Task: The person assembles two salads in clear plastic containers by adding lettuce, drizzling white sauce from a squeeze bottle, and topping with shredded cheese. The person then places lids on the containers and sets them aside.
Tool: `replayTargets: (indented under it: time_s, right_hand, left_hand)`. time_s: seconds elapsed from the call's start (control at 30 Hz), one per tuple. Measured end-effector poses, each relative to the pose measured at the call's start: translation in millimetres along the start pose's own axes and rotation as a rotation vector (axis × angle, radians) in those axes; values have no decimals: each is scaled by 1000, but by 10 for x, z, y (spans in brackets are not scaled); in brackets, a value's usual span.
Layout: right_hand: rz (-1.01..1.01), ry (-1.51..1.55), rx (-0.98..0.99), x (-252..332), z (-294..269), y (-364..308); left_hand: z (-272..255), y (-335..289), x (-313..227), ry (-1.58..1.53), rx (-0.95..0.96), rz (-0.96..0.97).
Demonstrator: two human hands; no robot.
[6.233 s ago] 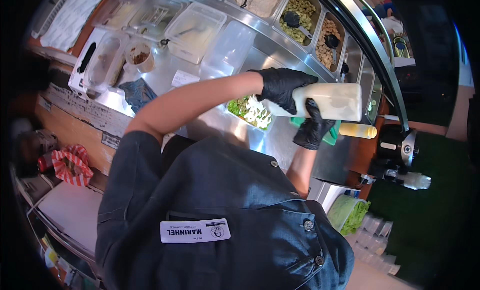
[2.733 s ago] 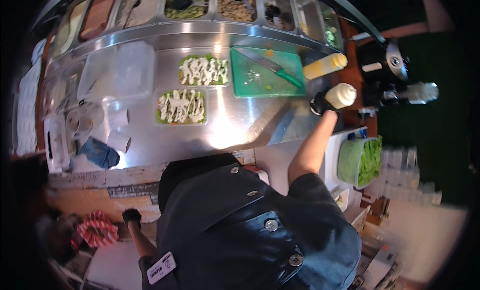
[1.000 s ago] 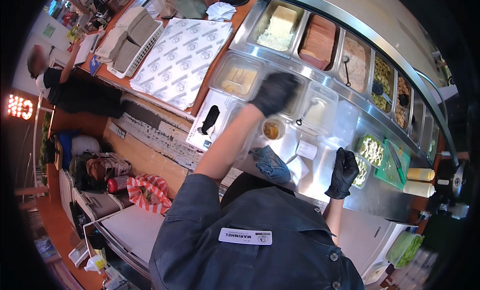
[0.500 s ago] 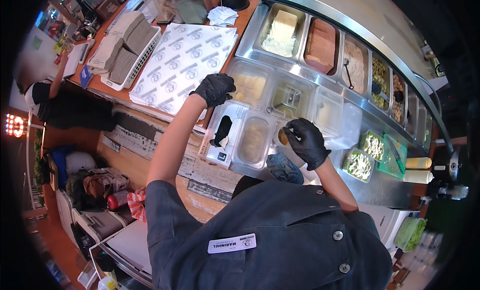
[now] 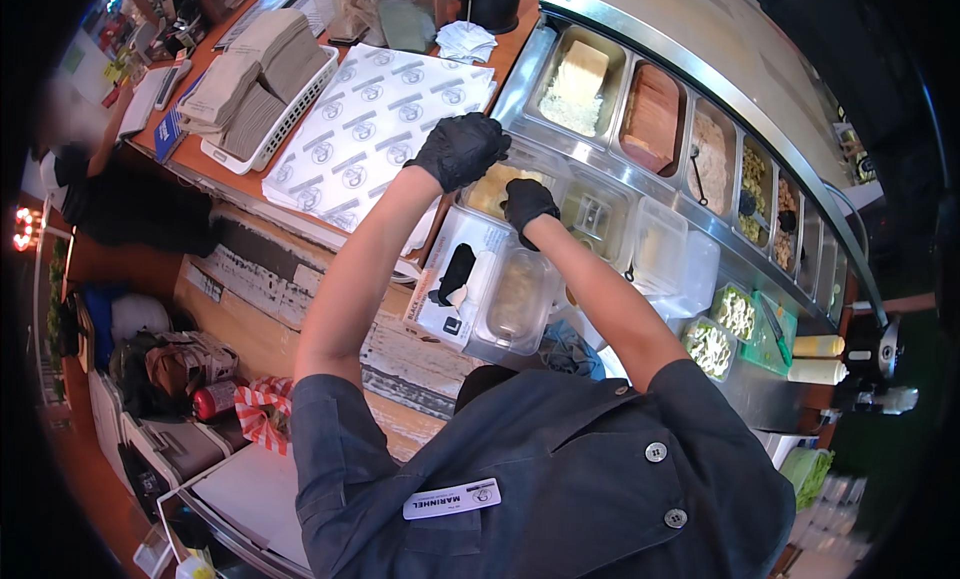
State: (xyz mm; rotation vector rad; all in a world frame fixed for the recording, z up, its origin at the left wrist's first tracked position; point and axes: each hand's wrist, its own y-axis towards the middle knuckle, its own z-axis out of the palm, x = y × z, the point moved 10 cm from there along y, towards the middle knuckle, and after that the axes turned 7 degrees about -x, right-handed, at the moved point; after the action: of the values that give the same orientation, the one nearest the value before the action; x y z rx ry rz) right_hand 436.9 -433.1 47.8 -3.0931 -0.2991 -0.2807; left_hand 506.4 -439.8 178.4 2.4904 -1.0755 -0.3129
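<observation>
Left hand (image 5: 460, 154) is held curled by the clear container (image 5: 546, 170), upper centre of frame. Right hand (image 5: 528, 205) is angled up-left, fingers bunched over it; any grip cannot be told.

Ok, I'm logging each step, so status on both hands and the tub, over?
Left hand by the tub's far-left corner, right hand over its right side. Grips hidden; yellow food between them. Box close on near side.
</observation>
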Motion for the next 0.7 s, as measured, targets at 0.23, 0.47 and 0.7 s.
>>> replayTargets:
  time_s: [0.23, 0.47, 0.7]
  right_hand:
    - [34, -17, 71, -122, 97, 178]
    - [-7, -98, 84, -51, 167, 267]
    - [-131, -31, 48, -166, 299, 383]
  left_hand:
    - [44, 78, 73, -36, -7, 10]
    - [50, 35, 144, -103, 6, -45]
    - [85, 23, 178, -155, 8, -84]
